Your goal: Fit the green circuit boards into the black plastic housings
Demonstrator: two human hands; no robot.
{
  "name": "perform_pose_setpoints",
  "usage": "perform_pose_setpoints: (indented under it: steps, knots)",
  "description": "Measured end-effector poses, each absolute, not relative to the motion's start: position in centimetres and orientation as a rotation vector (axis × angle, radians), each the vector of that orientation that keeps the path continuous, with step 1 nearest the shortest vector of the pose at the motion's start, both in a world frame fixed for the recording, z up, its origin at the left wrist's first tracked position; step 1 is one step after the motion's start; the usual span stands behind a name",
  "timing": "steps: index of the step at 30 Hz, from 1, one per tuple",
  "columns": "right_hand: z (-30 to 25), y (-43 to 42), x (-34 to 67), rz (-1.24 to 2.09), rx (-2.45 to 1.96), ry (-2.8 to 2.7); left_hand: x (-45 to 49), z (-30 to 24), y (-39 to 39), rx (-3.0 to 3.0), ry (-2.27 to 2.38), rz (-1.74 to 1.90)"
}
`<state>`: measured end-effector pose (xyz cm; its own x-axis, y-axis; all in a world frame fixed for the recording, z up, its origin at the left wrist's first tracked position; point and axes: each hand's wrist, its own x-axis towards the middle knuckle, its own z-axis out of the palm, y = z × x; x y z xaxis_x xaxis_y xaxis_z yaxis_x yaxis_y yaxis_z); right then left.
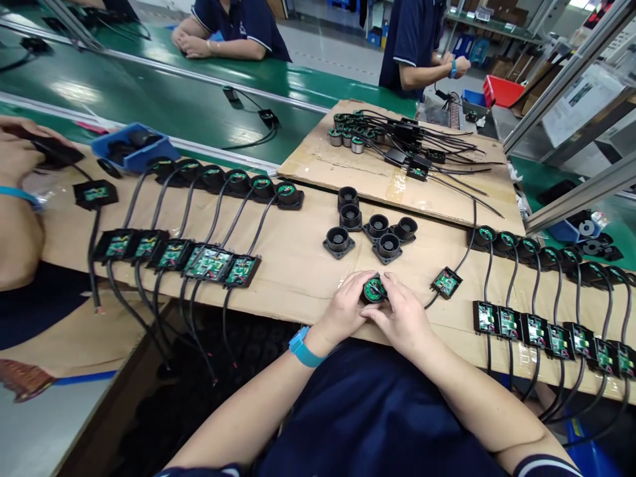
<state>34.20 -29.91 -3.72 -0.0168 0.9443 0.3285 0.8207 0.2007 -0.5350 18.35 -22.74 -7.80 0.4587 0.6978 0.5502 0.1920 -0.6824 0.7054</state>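
Observation:
Both my left hand and my right hand are closed round a round black housing with a green circuit board on top, at the cardboard's front edge. My fingers hide most of its sides. To its right lies a small black box with a circuit board, with black cable at both ends. Beyond my hands stand several empty black square-based housings, open side up.
Rows of cabled black boxes with boards lie at left and right. On a raised cardboard sheet sits a pile of cabled parts. A blue bin stands back left. A co-worker's arm is at far left.

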Motion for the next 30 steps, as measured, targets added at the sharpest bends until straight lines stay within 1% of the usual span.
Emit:
perform_pose_setpoints:
  steps: [4, 9, 12, 17, 20, 22, 24, 27, 30]
  knots:
    - [-3.2, -30.7, 35.9, 0.319, -1.612, -1.879, 18.5, -7.4, -22.7, 2.086, 0.861, 1.129]
    - [-1.6, -31.3, 37.4, 0.313, -1.582, -1.891, 18.4, -7.3, -22.8, 2.11, 0.824, 1.063]
    - [-1.3, -30.7, 36.7, 0.318, -1.603, -1.972, 18.4, -7.5, -22.8, 2.104, 0.833, 1.004]
    - [-1.9, -28.5, 34.7, 0.436, -1.73, -2.097, 18.0, -8.0, -22.7, 2.082, 0.806, 0.863]
    - [-1.9, -27.8, 34.4, 0.431, -1.739, -2.155, 17.4, -8.5, -22.7, 2.054, 0.785, 0.806]
    - [-1.5, -27.6, 34.8, 0.41, -1.729, -2.225, 17.1, -9.1, -22.4, 2.029, 0.745, 0.862]
    - [-0.7, -28.0, 35.6, 0.369, -1.723, -2.238, 17.1, -9.6, -22.0, 1.957, 0.717, 0.994]
    - [0.5, -29.3, 36.4, 0.221, -1.699, -2.061, 17.1, -9.8, -21.7, 1.856, 0.732, 1.127]
    - [0.5, -30.7, 36.7, 0.132, -1.716, -1.922, 17.1, -9.6, -21.8, 1.838, 0.751, 1.144]
